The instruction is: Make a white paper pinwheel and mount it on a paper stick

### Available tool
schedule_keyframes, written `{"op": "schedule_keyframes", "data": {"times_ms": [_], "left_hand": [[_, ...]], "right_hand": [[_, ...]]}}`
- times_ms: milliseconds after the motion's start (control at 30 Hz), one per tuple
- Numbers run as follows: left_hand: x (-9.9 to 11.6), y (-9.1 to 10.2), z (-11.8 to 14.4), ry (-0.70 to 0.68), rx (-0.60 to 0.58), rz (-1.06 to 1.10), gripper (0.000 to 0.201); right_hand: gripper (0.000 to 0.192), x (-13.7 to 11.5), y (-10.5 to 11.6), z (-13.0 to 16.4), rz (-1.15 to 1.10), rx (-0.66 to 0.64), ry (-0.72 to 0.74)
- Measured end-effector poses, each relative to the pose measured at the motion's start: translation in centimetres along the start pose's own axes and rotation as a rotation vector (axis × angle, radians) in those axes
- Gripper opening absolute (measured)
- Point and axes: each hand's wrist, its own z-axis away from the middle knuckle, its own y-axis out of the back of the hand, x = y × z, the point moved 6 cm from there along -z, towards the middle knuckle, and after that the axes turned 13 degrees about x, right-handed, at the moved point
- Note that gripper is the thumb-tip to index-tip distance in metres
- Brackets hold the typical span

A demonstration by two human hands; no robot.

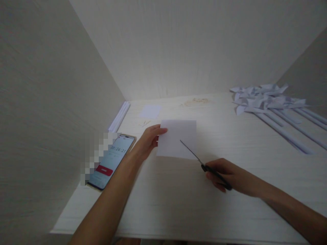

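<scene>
My left hand (148, 141) pinches the left edge of a white square sheet of paper (176, 136) and holds it just above the pale wooden desk (178, 197). My right hand (227, 175) grips the black handles of a pair of scissors (201, 161). The thin blades point up and left and overlap the sheet's lower right part. Whether the blades are cutting into the paper cannot be told.
A phone (112, 160) showing a timer and a red button lies at the left. Behind it, white paper rolls (120, 115) rest along the left wall. A smaller paper square (150, 111) lies farther back. Several white paper pinwheels on sticks (270, 102) lie at the right.
</scene>
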Motion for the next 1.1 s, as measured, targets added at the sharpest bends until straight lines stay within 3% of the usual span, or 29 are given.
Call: {"op": "schedule_keyframes", "data": {"times_ms": [267, 433, 667, 767, 1100], "left_hand": [[-0.9, 0.2, 0.1, 0.069, -0.025, -0.102, 0.019], [-0.6, 0.5, 0.0, 0.05, -0.025, -0.036, 0.017], [1.1, 1.5, -0.4, -0.13, 0.281, 0.234, 0.014], [0.9, 0.8, -0.1, -0.174, 0.326, 0.249, 0.018], [-1.0, -2.7, 1.9, -0.204, 0.246, 0.208, 0.022]], "right_hand": [[0.037, 0.5, 0.0, 0.3, 0.072, -0.045, 0.027], [0.038, 0.4, 0.2, 0.2, 0.083, -0.039, 0.004], [0.046, -0.3, 1.2, -0.6, -0.028, 0.129, 0.1], [0.046, -0.2, 1.4, -0.7, -0.104, 0.193, 0.102], [0.044, -1.2, 0.5, -0.1, -0.054, 0.12, 0.149]]}}
